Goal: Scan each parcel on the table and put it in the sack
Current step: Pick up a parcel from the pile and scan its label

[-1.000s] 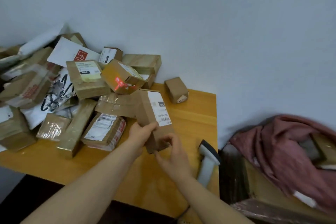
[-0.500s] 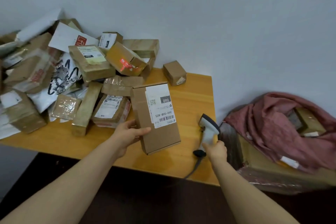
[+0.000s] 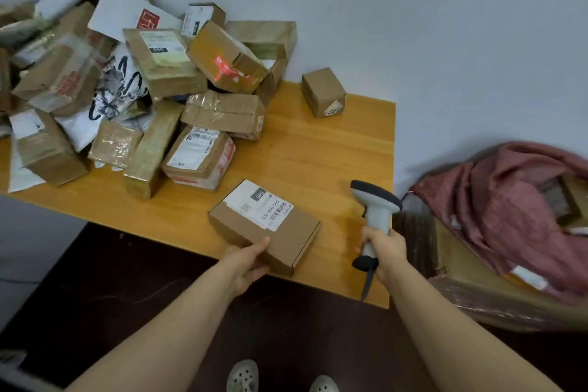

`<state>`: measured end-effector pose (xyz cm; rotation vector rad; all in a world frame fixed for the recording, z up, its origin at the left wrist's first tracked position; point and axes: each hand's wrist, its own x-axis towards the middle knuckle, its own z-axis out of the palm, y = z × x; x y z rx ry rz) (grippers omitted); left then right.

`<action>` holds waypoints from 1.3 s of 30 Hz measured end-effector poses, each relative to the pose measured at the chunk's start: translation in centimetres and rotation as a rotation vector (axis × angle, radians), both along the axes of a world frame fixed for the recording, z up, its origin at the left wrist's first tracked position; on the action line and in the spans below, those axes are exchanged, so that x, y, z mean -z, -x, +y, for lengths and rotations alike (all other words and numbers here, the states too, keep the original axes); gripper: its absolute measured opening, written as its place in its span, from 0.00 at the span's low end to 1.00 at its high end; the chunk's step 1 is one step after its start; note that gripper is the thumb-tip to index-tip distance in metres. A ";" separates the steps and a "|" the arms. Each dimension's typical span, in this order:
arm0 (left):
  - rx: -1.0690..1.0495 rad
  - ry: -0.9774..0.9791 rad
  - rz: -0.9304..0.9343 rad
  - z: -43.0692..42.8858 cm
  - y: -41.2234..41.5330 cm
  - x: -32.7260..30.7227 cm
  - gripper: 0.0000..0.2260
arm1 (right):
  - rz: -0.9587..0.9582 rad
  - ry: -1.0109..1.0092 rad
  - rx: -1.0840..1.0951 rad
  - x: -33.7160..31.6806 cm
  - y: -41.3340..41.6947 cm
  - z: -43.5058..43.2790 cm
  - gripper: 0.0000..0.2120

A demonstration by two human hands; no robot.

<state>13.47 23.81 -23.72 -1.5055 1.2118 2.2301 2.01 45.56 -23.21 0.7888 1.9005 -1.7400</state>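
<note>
Parcels (image 3: 152,79) lie heaped at ten o'clock on the table (image 3: 318,153), so most of the job looks undone. One flat parcel (image 3: 270,223) sits label-up near the front edge at six o'clock, and the left hand (image 3: 246,261) grips its near end. The right hand (image 3: 383,251) is wrapped round the scanner (image 3: 375,210) handle at four o'clock, with no beam on the label. The red sack (image 3: 509,216) at three o'clock already holds at least one box

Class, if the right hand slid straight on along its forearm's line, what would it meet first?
Likely the right hand, gripping the scanner, clears the held parcel and meets the taped parcel first; depth unclear.
</note>
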 end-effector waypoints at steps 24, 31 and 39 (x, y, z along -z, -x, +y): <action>1.032 0.918 -0.026 -4.4 5.6 0.6 0.16 | -0.166 0.393 0.020 0.4 -4.4 -6.1 0.10; 0.650 0.448 0.014 -5.0 4.7 -2.4 0.20 | 0.015 0.259 -0.131 -2.7 -4.2 -6.4 0.12; 0.487 0.428 0.196 -7.3 4.8 -9.4 0.12 | 0.312 0.299 -0.204 -9.8 -4.5 -5.6 0.07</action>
